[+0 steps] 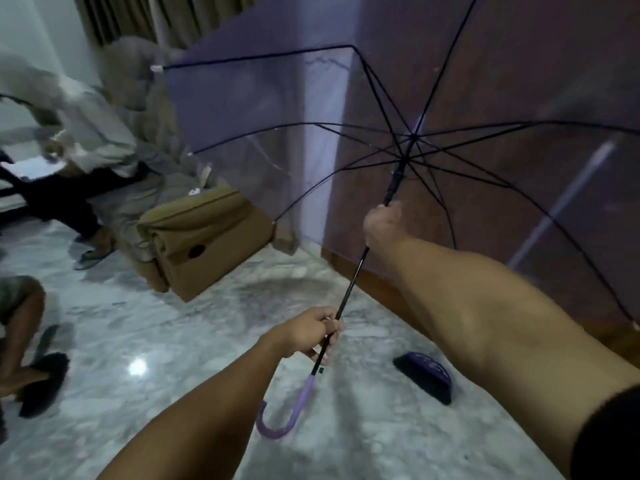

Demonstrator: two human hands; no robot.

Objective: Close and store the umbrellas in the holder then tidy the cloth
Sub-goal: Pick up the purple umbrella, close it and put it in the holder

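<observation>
While the open umbrella [346,133] is being steadied by the left hand [311,336] gripping its shaft, the runner is being gripped by the right hand [382,225] for closing

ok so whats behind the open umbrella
Through the clear umbrella canopy show a pale wall corner and a dark wooden panel, blurred by the plastic.

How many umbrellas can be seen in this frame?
2. An open clear umbrella held by left hand and right hand; a folded dark one on the floor. Others may be out of view.
</observation>
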